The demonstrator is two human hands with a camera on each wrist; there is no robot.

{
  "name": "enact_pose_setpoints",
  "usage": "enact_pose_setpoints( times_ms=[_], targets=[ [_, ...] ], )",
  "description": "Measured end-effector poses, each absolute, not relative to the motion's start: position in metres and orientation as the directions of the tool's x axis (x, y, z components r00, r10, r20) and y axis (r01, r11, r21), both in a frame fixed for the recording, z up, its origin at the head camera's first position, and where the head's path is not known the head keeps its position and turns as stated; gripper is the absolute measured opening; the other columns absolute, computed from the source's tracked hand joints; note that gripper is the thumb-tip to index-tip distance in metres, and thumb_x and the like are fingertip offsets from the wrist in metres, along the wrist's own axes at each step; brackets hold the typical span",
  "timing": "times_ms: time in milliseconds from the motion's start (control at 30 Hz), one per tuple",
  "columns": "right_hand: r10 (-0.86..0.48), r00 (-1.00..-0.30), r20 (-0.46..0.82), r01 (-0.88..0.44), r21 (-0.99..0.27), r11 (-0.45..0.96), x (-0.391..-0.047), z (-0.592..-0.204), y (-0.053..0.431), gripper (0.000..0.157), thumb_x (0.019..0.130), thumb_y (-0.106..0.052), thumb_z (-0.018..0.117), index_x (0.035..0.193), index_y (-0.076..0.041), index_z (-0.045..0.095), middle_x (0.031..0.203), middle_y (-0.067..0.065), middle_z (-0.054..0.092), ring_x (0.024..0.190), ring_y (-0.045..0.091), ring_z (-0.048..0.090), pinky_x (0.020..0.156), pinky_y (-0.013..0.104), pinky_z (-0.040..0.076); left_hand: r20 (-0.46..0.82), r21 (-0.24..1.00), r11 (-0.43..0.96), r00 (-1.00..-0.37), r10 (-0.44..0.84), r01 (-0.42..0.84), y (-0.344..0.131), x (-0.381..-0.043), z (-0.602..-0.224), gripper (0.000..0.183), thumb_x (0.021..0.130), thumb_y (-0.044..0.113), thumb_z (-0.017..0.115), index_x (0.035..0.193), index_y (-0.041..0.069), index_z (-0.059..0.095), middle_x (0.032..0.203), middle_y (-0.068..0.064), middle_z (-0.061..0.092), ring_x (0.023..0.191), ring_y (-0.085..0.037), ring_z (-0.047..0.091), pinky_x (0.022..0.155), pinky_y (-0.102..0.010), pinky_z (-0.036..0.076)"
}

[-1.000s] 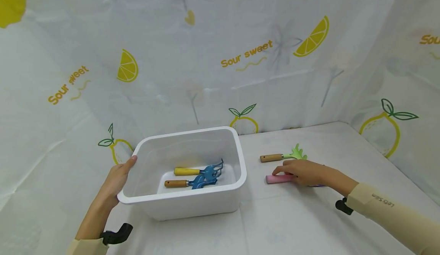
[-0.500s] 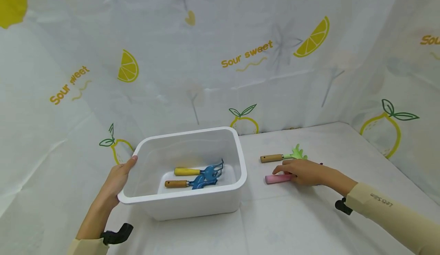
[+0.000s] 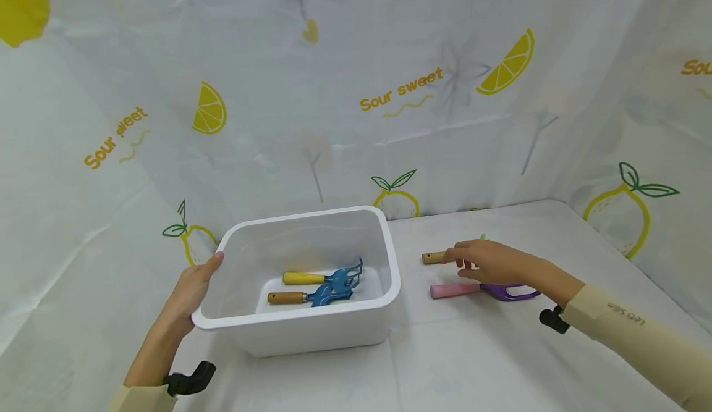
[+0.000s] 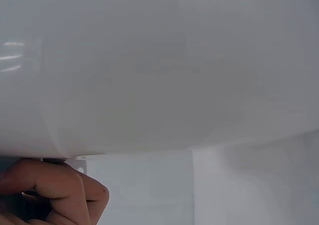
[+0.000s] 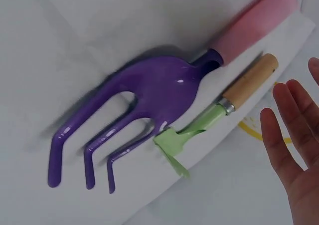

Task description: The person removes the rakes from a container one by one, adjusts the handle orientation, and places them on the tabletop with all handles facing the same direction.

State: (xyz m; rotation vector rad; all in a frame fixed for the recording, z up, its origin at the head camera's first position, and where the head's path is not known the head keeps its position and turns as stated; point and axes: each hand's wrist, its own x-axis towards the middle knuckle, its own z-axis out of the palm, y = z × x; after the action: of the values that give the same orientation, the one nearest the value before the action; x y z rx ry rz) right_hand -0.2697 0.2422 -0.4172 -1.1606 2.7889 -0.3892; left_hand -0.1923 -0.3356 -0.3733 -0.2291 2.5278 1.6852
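Note:
My left hand grips the left rim of a white plastic bin; in the left wrist view its curled fingers show below the bin's side. Above the table, my right hand hovers with loosely bent fingers, holding nothing. It overlaps a small green hand rake with a wooden handle, hiding most of its head in the head view. Just nearer lies a purple hand fork with a pink handle, its three bent tines pointing away from the bin.
Inside the bin lie a blue hand fork with a yellow handle and a blue tool with a wooden handle, heads overlapping. A white lemon-print cloth hangs behind the white-covered table.
My right hand has come off the purple hand fork and risen slightly up and back towards the green hand rake. The left hand and bin have kept their place.

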Motion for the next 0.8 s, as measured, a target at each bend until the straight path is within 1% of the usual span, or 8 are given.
enact_pose_setpoints(
  times_ms=[100, 300, 500, 733, 800],
  targets=[
    [-0.708, -0.705, 0.037, -0.69, -0.266, 0.673, -0.273, -0.406, 0.239, 0.028, 0.098, -0.013, 0.069, 0.124, -0.024, 0.067, 0.098, -0.013, 0.064, 0.087, 0.001, 0.059, 0.076, 0.029, 0.056, -0.164, 0.911, 0.373, -0.984, -0.072, -0.179, -0.336, -0.192, -0.373, 0.081, 0.106, 0.062, 0.038, 0.152, -0.005, 0.042, 0.12, -0.01, 0.076, 0.09, -0.018, 0.078, 0.075, -0.041, 0.065],
    [-0.719, -0.69, 0.084, -0.708, -0.282, 0.647, -0.277, -0.38, 0.229, 0.029, 0.098, -0.011, 0.069, 0.126, -0.021, 0.067, 0.098, -0.01, 0.065, 0.087, 0.002, 0.062, 0.078, 0.034, 0.058, -0.157, 0.909, 0.379, -0.985, -0.075, -0.174, -0.336, -0.191, -0.373, 0.082, 0.106, 0.063, 0.038, 0.152, -0.005, 0.042, 0.12, -0.011, 0.076, 0.089, -0.018, 0.078, 0.072, -0.039, 0.065],
    [-0.729, -0.672, 0.133, -0.732, -0.27, 0.625, -0.281, -0.355, 0.218, 0.029, 0.098, -0.012, 0.07, 0.125, -0.019, 0.067, 0.098, -0.01, 0.066, 0.087, 0.004, 0.064, 0.08, 0.035, 0.06, -0.159, 0.911, 0.373, -0.984, -0.075, -0.176, -0.335, -0.191, -0.374, 0.08, 0.107, 0.061, 0.038, 0.153, -0.005, 0.041, 0.119, -0.009, 0.076, 0.088, -0.016, 0.078, 0.072, -0.039, 0.065],
    [-0.76, -0.618, 0.202, -0.782, -0.261, 0.566, -0.288, -0.337, 0.202, 0.028, 0.098, -0.011, 0.07, 0.125, -0.016, 0.068, 0.098, -0.007, 0.067, 0.086, 0.007, 0.065, 0.076, 0.026, 0.06, -0.155, 0.904, 0.391, -0.985, -0.081, -0.175, -0.335, -0.193, -0.375, 0.08, 0.108, 0.06, 0.037, 0.152, -0.006, 0.042, 0.123, -0.014, 0.074, 0.089, -0.015, 0.077, 0.073, -0.039, 0.065],
    [-0.768, -0.602, 0.219, -0.794, -0.259, 0.549, -0.289, -0.331, 0.197, 0.028, 0.098, -0.01, 0.07, 0.125, -0.016, 0.068, 0.099, -0.006, 0.068, 0.087, 0.008, 0.065, 0.077, 0.025, 0.06, -0.153, 0.9, 0.399, -0.985, -0.083, -0.174, -0.336, -0.193, -0.376, 0.08, 0.107, 0.061, 0.036, 0.152, -0.006, 0.042, 0.124, -0.014, 0.074, 0.09, -0.014, 0.077, 0.074, -0.039, 0.064]
  ],
)
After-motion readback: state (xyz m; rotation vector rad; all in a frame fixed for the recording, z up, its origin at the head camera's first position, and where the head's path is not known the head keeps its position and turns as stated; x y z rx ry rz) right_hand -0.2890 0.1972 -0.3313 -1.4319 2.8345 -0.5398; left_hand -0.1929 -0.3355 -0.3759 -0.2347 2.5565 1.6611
